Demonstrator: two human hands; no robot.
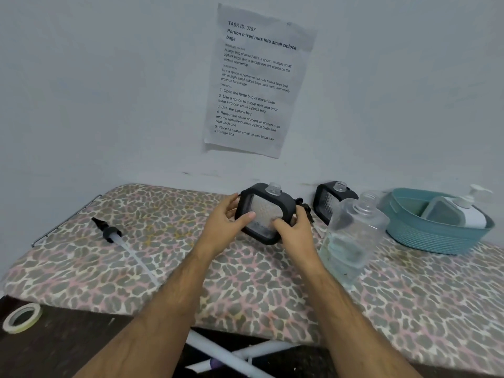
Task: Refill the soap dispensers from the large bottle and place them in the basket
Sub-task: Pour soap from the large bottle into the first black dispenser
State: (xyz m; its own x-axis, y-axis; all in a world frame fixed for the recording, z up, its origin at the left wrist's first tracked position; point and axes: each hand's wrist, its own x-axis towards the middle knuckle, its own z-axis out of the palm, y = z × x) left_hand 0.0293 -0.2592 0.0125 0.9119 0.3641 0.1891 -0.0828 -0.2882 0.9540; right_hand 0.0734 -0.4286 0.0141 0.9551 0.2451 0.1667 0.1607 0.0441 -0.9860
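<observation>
seen from the head camera, a person's left hand [227,218] and right hand [293,227] together held a black-framed soap dispenser [266,212] tilted just above the leopard-print table [152,271], near the wall. each hand's grip was closed round a side of the dispenser, thumbs laid across its clear front panel; its neck stood open with no pump fitted. a black pump with its long tube [120,240] lay on the table well to the left, apart from both hands. a second black dispenser [328,200], also uncapped, stood against the wall just to the right. the large clear bottle [350,238], cap off and only partly filled with pale liquid, stood in front of it, beside the right wrist. further right, a teal basket [425,238] already held one white dispenser [458,214] with its pump on. by this showing, one unit appeared finished and stowed, while two remained outside the basket; whether the held one was already refilled could not be told from its frosted panel. fitting the pump and basketing both seemed still to come. a roll of tape [21,317] lay at the lower left.
</observation>
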